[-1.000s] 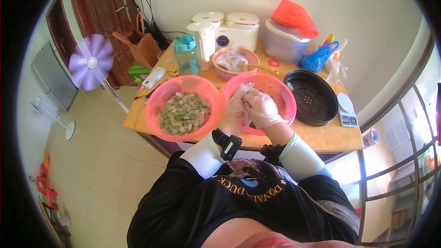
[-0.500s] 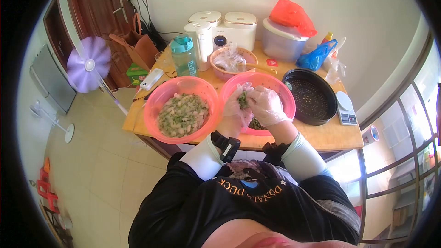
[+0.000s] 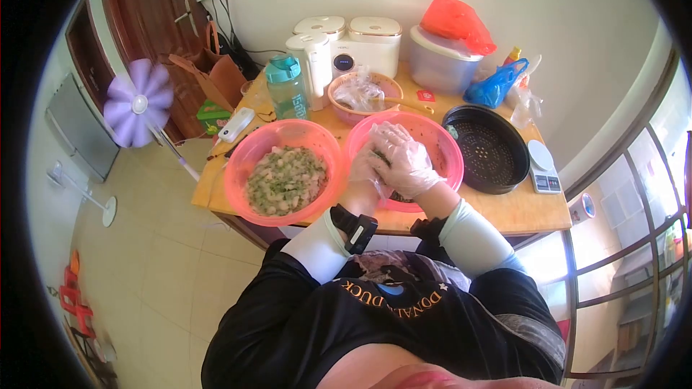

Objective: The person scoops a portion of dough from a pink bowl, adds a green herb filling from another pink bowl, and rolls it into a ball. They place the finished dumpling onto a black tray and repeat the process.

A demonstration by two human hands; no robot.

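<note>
Both of my hands wear clear plastic gloves and meet above the right pink bowl (image 3: 453, 166). My left hand (image 3: 366, 167) is cupped around a dark green clump (image 3: 382, 156), which looks like a chopped-vegetable mixture. My right hand (image 3: 405, 161) lies over it and presses the clump from the other side, so most of it is hidden. Some dark green mixture shows in the bowl below. Beside it on the left, another pink bowl (image 3: 238, 198) contains pale cubes with chopped greens (image 3: 285, 181).
Right of the bowls are a black perforated steamer pan (image 3: 497, 155) and a kitchen scale (image 3: 542, 160). Behind stand a basket with a plastic bag (image 3: 360, 92), a teal bottle (image 3: 287, 90), a white kettle (image 3: 316, 65) and a lidded tub (image 3: 441, 65). A fan (image 3: 139, 104) stands left.
My right hand has turned from working with its fingers at the green clump to lying flat across it. My left hand stays beneath, and the clump is now mostly covered.
</note>
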